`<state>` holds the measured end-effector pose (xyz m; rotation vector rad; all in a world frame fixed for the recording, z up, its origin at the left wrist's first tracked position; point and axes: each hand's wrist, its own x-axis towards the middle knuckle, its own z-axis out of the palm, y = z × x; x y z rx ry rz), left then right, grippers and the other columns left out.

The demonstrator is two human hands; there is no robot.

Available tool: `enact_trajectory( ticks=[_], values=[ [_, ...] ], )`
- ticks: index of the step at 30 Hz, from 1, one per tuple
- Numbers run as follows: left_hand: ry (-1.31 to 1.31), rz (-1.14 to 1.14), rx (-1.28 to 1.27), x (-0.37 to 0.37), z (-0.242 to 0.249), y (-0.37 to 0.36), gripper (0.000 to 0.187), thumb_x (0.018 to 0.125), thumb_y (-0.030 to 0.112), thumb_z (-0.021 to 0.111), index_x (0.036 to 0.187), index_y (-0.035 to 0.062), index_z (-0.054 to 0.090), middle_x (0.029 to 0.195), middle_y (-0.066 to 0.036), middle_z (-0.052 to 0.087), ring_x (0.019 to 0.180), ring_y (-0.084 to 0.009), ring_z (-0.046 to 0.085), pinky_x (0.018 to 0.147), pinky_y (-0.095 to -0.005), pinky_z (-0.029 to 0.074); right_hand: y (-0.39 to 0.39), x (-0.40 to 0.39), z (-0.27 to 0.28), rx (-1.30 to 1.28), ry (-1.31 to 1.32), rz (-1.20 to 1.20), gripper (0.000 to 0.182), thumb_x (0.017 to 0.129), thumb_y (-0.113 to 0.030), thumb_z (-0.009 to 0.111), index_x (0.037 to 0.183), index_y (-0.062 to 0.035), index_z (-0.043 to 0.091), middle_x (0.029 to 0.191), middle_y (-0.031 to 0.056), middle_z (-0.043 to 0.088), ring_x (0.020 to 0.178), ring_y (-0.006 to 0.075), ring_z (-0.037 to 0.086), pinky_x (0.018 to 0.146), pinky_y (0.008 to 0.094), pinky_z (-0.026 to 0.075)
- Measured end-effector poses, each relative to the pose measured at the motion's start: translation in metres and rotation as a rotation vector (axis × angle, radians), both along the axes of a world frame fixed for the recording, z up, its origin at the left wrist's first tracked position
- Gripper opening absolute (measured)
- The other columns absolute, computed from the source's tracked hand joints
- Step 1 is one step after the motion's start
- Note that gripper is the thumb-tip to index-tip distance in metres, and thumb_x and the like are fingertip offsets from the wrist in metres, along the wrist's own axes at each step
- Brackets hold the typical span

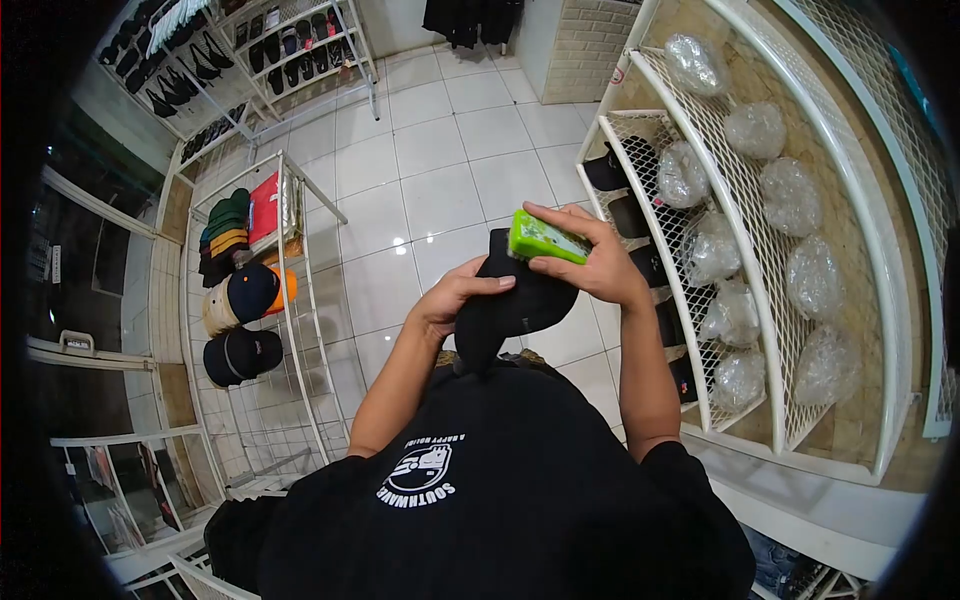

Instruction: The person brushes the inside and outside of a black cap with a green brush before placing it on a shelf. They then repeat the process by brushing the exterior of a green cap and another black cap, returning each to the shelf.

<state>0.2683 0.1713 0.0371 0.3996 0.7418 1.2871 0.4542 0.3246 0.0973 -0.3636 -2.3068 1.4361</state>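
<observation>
A black cap [515, 312] is held in front of my body, its long dark part hanging toward my shirt. My left hand [455, 297] grips the cap's left edge, thumb lying on top of the fabric. In my right hand [598, 258] is a bright green brush-like block [545, 238], pinched between thumb and fingers and resting at the cap's upper right side. The block's underside is hidden from view.
On the right, white mesh shelves [745, 215] hold several crumpled clear plastic bundles [790, 197] and dark caps [628, 215]. A white rack [310, 340] at left carries stacked caps [240, 300]. Sandal shelves [290, 45] stand at the back left.
</observation>
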Motion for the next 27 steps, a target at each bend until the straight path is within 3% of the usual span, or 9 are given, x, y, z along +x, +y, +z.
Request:
enact_trajectory(
  ticks=[3,10,13,15,16,18,22,24,27],
  values=[
    [0.106,-0.012,0.004,-0.001,-0.006,0.001,0.058,0.093,0.008,0.072,0.144,-0.0038,0.048,0.128,-0.015,0.066,0.111,-0.0218,0.069,0.1,-0.0347,0.056,-0.014,-0.013,0.005,0.519,0.056,-0.15,0.068,0.077,-0.018,0.087,0.142,-0.0175,0.065,0.115,0.0116,0.065,0.108,0.0283,0.059,0.099,0.0383,0.047],
    [0.056,0.125,0.073,-0.009,-0.008,-0.02,0.057,0.092,0.003,0.071,0.143,-0.0065,0.048,0.131,-0.018,0.065,0.114,-0.0246,0.069,0.101,-0.036,0.056,0.02,0.029,-0.015,0.251,-0.136,-0.17,0.061,0.088,-0.018,0.079,0.146,-0.0153,0.061,0.112,0.0135,0.064,0.106,0.0273,0.062,0.095,0.0367,0.049],
    [-0.024,0.135,0.122,-0.012,-0.017,-0.019,0.051,0.098,0.011,0.065,0.142,-0.0075,0.049,0.133,-0.02,0.064,0.118,-0.0263,0.068,0.103,-0.0369,0.055,0.02,0.036,-0.017,0.255,-0.089,-0.265,0.064,0.086,-0.014,0.081,0.146,-0.0119,0.059,0.121,0.0129,0.064,0.113,0.0253,0.061,0.1,0.0354,0.048],
    [-0.086,0.117,0.138,-0.012,-0.021,-0.013,0.046,0.105,0.019,0.057,0.142,-0.0075,0.049,0.134,-0.019,0.064,0.119,-0.0266,0.067,0.104,-0.0377,0.055,-0.003,0.021,-0.009,-0.112,0.345,-0.189,0.066,0.085,-0.009,0.082,0.147,-0.0091,0.057,0.129,0.0115,0.062,0.118,0.0227,0.06,0.106,0.0341,0.045],
    [-0.082,0.11,0.135,-0.012,-0.022,-0.012,0.046,0.105,0.019,0.057,0.142,-0.0075,0.049,0.134,-0.019,0.064,0.119,-0.0266,0.067,0.104,-0.0377,0.055,-0.007,0.018,-0.015,0.056,0.244,-0.134,0.065,0.086,-0.006,0.08,0.147,-0.0079,0.055,0.134,0.0109,0.059,0.123,0.0207,0.057,0.11,0.034,0.043],
    [-0.162,0.143,0.223,-0.01,-0.018,-0.009,0.045,0.106,0.018,0.057,0.142,-0.0068,0.049,0.133,-0.018,0.064,0.119,-0.0263,0.067,0.103,-0.0377,0.055,-0.006,0.013,-0.04,-0.202,0.285,-0.124,0.065,0.086,-0.004,0.079,0.146,-0.0083,0.056,0.133,0.0114,0.06,0.126,0.0208,0.056,0.11,0.0343,0.043],
    [-0.043,0.216,0.159,-0.01,-0.009,-0.012,0.045,0.106,0.02,0.058,0.142,-0.0059,0.05,0.133,-0.017,0.065,0.118,-0.0255,0.067,0.104,-0.0381,0.054,0.014,0.034,-0.046,0.289,-0.136,-0.347,0.062,0.085,-0.002,0.078,0.144,-0.0071,0.058,0.126,0.0128,0.061,0.121,0.0241,0.06,0.106,0.0347,0.046],
    [0.061,0.193,0.128,-0.007,-0.01,-0.009,0.044,0.106,0.024,0.058,0.14,-0.0047,0.051,0.129,-0.015,0.066,0.114,-0.0232,0.069,0.1,-0.0369,0.057,0.001,0.024,-0.04,-0.198,0.343,-0.366,0.061,0.084,-0.002,0.078,0.142,-0.0071,0.06,0.123,0.0145,0.062,0.117,0.027,0.062,0.103,0.0356,0.047],
    [0.049,0.252,0.061,0.002,-0.009,0.002,0.043,0.107,0.027,0.057,0.137,-0.0035,0.054,0.123,-0.013,0.069,0.106,-0.0203,0.071,0.093,-0.0344,0.06,-0.021,0.001,-0.044,0.236,0.261,-0.377,0.068,0.077,0.0,0.078,0.142,-0.0114,0.061,0.123,0.0129,0.063,0.117,0.0308,0.059,0.104,0.0402,0.046]
  ],
)
